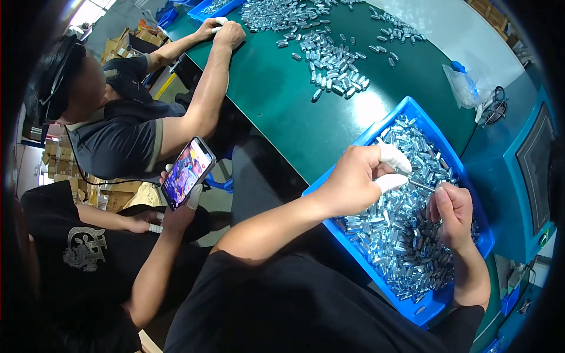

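Both my hands are over a blue plastic bin (465, 170) filled with small shiny silver metal parts (376, 235). My left hand (362, 179) has white finger covers on its thumb and forefinger, and its fingers are curled together. What lies between them is too small to make out. My right hand (452, 215) is bare and closed in a pinch on a thin metal rod (421, 186). The rod points toward my left fingertips; whether it touches something there I cannot tell.
Loose metal parts (338, 65) are heaped on the green table (276, 123). Across it lie a plastic bag (462, 88) and scissors (497, 106). A blue-green machine (518, 182) stands at right. To my left, one person works at the table; another holds a phone (188, 173).
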Demonstrator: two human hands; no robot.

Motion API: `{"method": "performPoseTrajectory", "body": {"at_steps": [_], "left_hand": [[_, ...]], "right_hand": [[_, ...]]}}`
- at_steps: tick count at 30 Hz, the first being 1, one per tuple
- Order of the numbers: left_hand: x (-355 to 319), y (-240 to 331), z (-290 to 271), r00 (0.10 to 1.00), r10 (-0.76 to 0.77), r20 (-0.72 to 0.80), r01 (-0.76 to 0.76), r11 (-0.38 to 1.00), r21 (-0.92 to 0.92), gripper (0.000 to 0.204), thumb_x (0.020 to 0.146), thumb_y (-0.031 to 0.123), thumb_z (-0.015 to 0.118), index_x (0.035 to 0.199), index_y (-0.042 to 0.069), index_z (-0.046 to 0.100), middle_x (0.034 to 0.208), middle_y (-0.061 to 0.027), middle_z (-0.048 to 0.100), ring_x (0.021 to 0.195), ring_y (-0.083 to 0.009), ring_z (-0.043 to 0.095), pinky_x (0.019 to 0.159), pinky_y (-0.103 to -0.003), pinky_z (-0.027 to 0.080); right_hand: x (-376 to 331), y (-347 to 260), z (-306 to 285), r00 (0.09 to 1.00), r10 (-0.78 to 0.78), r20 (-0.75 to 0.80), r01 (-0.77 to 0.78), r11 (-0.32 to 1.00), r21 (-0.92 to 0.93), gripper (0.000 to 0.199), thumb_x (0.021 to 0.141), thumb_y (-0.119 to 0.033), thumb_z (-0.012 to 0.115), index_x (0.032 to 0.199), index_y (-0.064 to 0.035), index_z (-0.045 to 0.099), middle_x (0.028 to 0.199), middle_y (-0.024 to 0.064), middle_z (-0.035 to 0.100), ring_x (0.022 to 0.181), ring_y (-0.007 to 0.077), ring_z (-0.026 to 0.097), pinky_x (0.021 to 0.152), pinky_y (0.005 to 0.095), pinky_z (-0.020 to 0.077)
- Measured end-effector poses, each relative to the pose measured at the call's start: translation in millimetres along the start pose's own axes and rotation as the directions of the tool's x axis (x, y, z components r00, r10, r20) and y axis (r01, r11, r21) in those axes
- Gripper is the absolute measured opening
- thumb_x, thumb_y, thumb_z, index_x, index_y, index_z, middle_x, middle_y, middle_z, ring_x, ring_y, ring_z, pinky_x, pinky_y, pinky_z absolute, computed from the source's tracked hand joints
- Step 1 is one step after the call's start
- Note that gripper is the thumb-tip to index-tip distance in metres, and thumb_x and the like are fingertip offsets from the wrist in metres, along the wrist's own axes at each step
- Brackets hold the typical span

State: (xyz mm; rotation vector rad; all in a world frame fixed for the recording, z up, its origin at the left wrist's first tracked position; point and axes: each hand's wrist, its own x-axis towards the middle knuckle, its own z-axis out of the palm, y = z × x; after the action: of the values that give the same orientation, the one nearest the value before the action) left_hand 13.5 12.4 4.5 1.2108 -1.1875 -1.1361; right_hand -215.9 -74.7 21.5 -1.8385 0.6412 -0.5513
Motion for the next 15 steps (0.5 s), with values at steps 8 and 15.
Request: {"method": "performPoseTrajectory", "body": {"at_steps": [8, 15], "left_hand": [[-2.8, -2.2, 12.9, 0.997, -0.005, 0.071, 0.018, 0.982, -0.185, 0.013, 0.089, 0.001, 0.072, 0.101, 0.001, 0.066, 0.083, -0.0022, 0.068, 0.078, -0.0094, 0.067, 0.071, -0.025, 0.053], [-5.9, 5.9, 15.4, 0.974, 0.014, 0.228, 0.005, 0.997, -0.079, 0.014, 0.087, 0.003, 0.074, 0.097, 0.001, 0.064, 0.080, -0.0033, 0.068, 0.076, -0.0083, 0.066, 0.064, -0.026, 0.052]], "right_hand": [[-2.2, 0.5, 4.3, 0.998, -0.044, 0.048, 0.050, 0.992, -0.117, 0.042, 0.103, -0.021, 0.047, 0.065, -0.0034, 0.049, 0.053, 0.0037, 0.050, 0.045, 0.0124, 0.048, 0.045, 0.0280, 0.0377], [-0.4, -2.5, 11.0, 0.940, -0.319, 0.123, 0.342, 0.861, -0.376, 0.037, 0.100, -0.016, 0.050, 0.065, -0.0034, 0.054, 0.054, 0.0054, 0.052, 0.046, 0.0176, 0.052, 0.046, 0.0315, 0.0373]]}}
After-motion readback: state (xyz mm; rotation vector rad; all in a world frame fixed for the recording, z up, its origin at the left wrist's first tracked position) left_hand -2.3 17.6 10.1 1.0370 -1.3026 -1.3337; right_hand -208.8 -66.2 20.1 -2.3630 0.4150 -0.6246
